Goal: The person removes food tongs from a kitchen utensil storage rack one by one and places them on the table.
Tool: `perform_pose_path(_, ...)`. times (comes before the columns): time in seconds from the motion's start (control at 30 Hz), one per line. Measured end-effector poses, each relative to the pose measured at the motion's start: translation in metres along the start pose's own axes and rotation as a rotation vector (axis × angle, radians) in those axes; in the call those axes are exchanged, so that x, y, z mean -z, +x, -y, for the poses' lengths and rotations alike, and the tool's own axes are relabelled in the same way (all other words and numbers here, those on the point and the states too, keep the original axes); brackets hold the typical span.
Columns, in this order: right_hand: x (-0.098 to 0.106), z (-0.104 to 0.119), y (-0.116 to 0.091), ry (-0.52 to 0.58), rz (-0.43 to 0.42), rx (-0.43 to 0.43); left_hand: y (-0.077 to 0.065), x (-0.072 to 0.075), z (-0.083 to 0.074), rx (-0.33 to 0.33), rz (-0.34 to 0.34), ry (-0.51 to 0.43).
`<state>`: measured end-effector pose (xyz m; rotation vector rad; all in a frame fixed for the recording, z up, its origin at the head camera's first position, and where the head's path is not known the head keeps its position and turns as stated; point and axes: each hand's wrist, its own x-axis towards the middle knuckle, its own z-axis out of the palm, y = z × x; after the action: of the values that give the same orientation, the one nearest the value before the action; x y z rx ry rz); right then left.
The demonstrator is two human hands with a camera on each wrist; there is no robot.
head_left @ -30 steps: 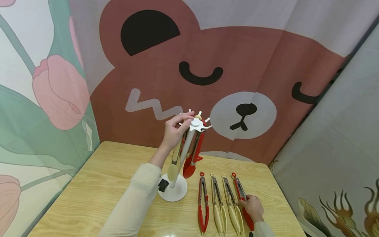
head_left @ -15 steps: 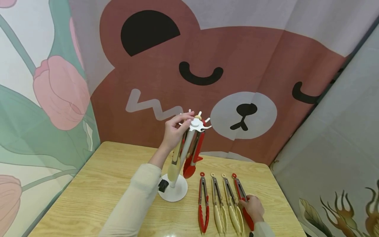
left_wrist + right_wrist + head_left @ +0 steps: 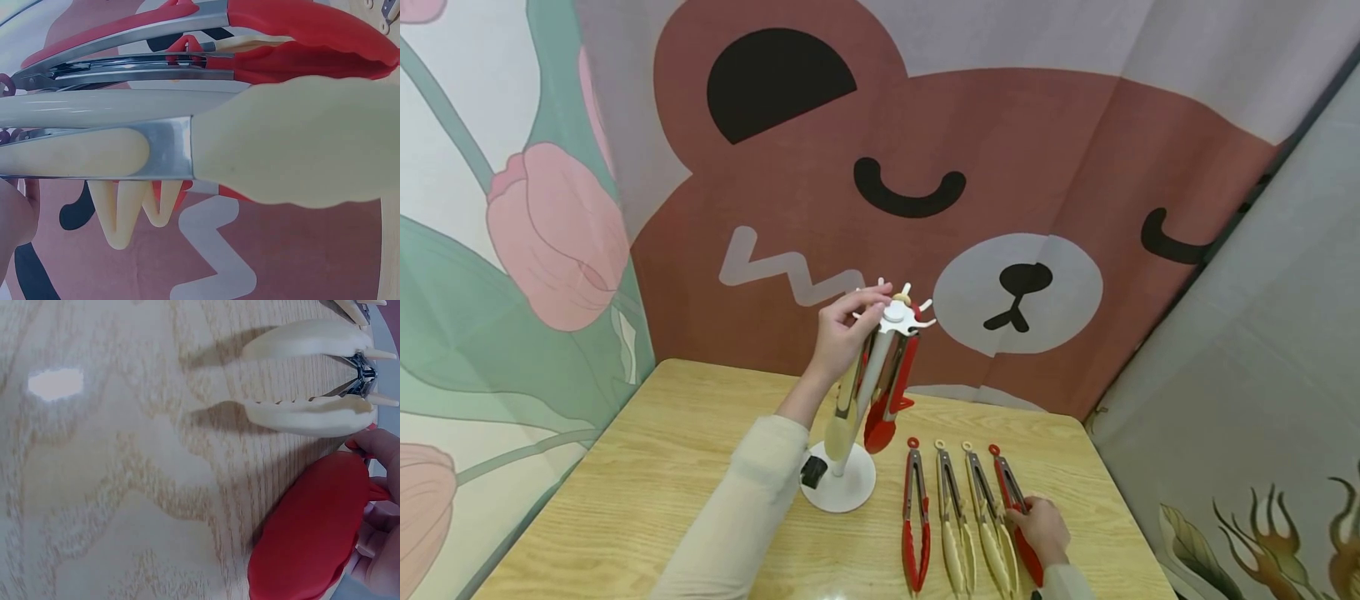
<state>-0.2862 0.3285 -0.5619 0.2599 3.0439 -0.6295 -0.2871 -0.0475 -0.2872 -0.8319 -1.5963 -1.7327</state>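
A white stand (image 3: 853,417) with a round base and a hooked top holds several hanging tongs, cream and red. My left hand (image 3: 844,329) grips the stand's hooked top with thumb and fingers; the exact contact is partly hidden. In the left wrist view, hanging cream tongs (image 3: 281,144) lie closest to the camera, with red tongs (image 3: 300,25) behind. My right hand (image 3: 1041,527) grips red tongs (image 3: 1007,479) lying at the right end of a row on the table. The right wrist view shows their red head (image 3: 312,525) against the wood, pinched together.
Left of them on the wooden table (image 3: 700,467) lie two cream tongs (image 3: 953,533) (image 3: 992,533) and one red pair of tongs (image 3: 915,542), spread side by side. A bear-print curtain (image 3: 1000,150) hangs behind the table, with a grey curtain (image 3: 1247,375) at right.
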Motion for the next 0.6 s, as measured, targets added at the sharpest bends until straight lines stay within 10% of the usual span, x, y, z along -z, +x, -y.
perform_pose_path(0.6, -0.002, -0.002, 0.000, 0.010, 0.001, -0.040, 0.000, 0.002, 0.024, -0.005, -0.004, -0.008)
